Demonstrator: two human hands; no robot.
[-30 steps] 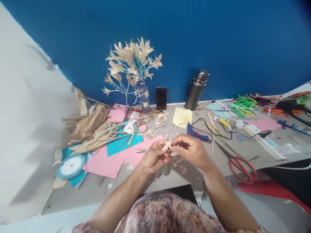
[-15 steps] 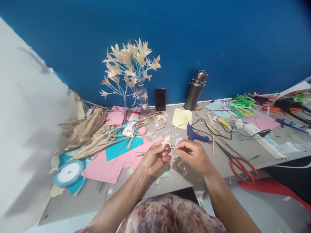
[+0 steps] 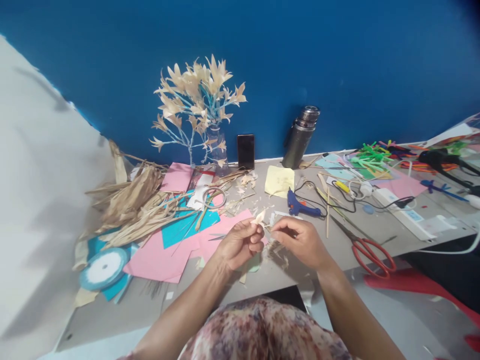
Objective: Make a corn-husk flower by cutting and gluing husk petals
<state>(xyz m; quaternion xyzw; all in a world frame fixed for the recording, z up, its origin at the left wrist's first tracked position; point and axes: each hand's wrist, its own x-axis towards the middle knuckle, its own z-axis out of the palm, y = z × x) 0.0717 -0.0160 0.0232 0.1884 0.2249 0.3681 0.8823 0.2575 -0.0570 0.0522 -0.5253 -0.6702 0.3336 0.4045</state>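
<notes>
My left hand [image 3: 240, 244] is closed in a pinch on a small cream husk flower [image 3: 258, 218], held just above the grey table [image 3: 378, 235]. My right hand [image 3: 300, 241] is pinched close beside it, its fingertips at the flower's base; what lies between them is too small to name. Both hands hover over pink paper sheets [image 3: 168, 252] and small husk trimmings [image 3: 277, 250].
A heap of dried husk strips [image 3: 131, 202] lies at the left with a teal ribbon spool [image 3: 103, 262]. A vase of husk flowers [image 3: 198, 100], a phone [image 3: 245, 151] and a steel flask [image 3: 300, 136] stand at the blue wall. A blue glue gun [image 3: 300, 206] and red scissors [image 3: 369, 247] lie to the right.
My hands have drawn slightly apart, and the flower now sticks up from my left fingers. The view has shifted a little.
</notes>
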